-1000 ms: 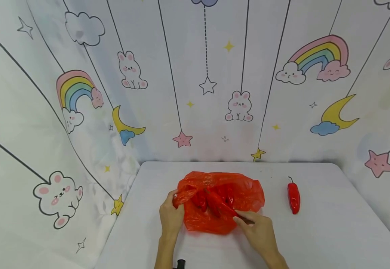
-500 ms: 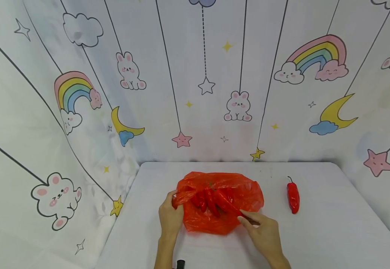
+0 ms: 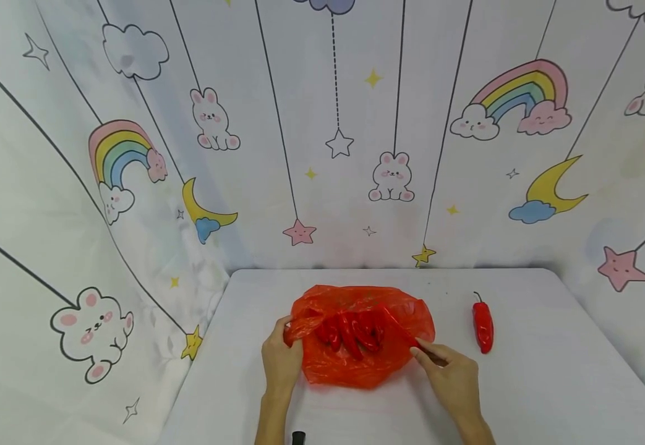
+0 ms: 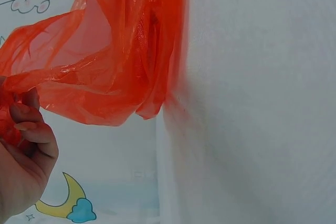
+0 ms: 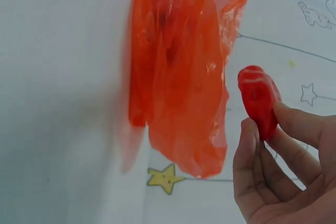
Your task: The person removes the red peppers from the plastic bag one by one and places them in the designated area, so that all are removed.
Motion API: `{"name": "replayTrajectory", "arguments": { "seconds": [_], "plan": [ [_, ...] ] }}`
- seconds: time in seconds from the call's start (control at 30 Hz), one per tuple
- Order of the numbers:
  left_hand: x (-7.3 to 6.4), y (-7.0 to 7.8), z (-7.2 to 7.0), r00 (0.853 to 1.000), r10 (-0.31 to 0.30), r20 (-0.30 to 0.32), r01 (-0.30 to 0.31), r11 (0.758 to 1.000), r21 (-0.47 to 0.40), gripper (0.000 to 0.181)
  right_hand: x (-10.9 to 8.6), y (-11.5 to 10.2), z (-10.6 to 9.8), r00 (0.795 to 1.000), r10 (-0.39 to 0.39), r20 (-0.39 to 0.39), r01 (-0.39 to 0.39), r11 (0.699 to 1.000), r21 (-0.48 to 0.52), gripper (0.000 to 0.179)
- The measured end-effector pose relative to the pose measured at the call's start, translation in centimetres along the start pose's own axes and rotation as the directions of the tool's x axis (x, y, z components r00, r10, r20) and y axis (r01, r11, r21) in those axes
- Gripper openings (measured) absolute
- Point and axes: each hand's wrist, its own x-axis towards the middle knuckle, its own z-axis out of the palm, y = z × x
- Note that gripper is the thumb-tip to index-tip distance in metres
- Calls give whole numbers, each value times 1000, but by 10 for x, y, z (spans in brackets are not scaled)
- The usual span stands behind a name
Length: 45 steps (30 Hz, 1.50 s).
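Note:
A thin red plastic bag (image 3: pixel 339 374) lies on the white table with its mouth spread, showing several red chili peppers (image 3: pixel 350 337) inside. My left hand (image 3: pixel 282 358) grips the bag's gathered left edge; in the left wrist view the crumpled plastic (image 4: pixel 58 77) runs into its curled fingers. Between thumb and fingers, my right hand (image 3: pixel 452 377) pinches one end of a red chili pepper (image 3: pixel 400 326), which slants up and left over the bag's right part. The right wrist view shows this pepper (image 5: pixel 257 95) apart from the bag's side.
Another red chili pepper (image 3: pixel 483 324) with a dark curved stem lies on the table, right of the bag. A small black cylindrical item (image 3: pixel 298 437) shows at the front edge of the view. A patterned cloth backdrop (image 3: pixel 322 204) stands behind the table (image 3: pixel 545 377).
My right hand has moved right and slightly up, drawing its pepper away from the peppers in the bag. The left hand keeps its hold on the bag's edge.

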Motion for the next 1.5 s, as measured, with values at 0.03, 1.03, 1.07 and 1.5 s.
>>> {"name": "replayTrajectory", "arguments": {
  "seconds": [0.03, 1.03, 1.07, 1.5],
  "plan": [
    [0, 1, 0, 1000, -3, 1, 3, 1000, -3, 38, 1, 1, -1, 1000, 6, -8, -6, 1000, 1, 30],
    [-1, 0, 1, 1000, -9, 11, 9, 1000, -13, 37, 34, 36, -17, 978, 64, -196, -77, 995, -59, 35],
    [-1, 0, 1, 1000, -10, 11, 10, 1000, -11, 36, 35, 38, -17, 977, 66, -201, -80, 995, -61, 34],
    [-1, 0, 0, 1000, -3, 18, 3, 1000, -6, 34, 44, 62, -18, 959, 42, -279, -72, 993, -99, 31]
  ]
}}
